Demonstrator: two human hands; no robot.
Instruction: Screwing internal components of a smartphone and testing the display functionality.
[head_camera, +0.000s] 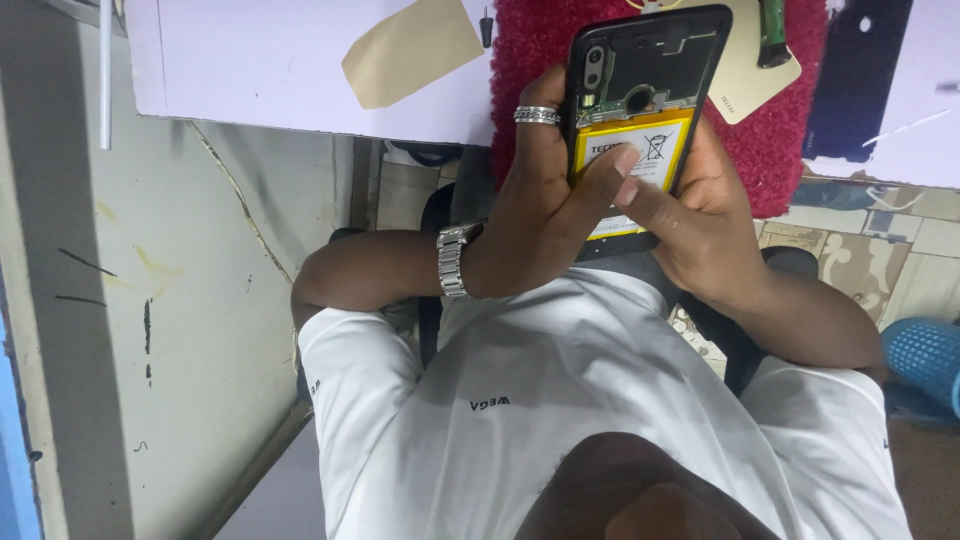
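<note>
- The place looks like a small phone-repair workshop, a cramped bench set against a wall.
- An opened phone (640, 110) with its back cover off shows a yellow-labelled battery and bare circuit board.
- A dark loose back cover (855, 75) and a pale gold one (745, 75) lie on the bench.
- A red fuzzy mat (780, 150) covers part of the white worktop (260, 60), which also bears a tan patch of paper or tape (410, 50).
- A green-handled tool (772, 35) rests at the bench's far edge.
- The grey wall (190, 300) beside it is scuffed and stained; patterned floor tiles (880, 260) show below.
</note>
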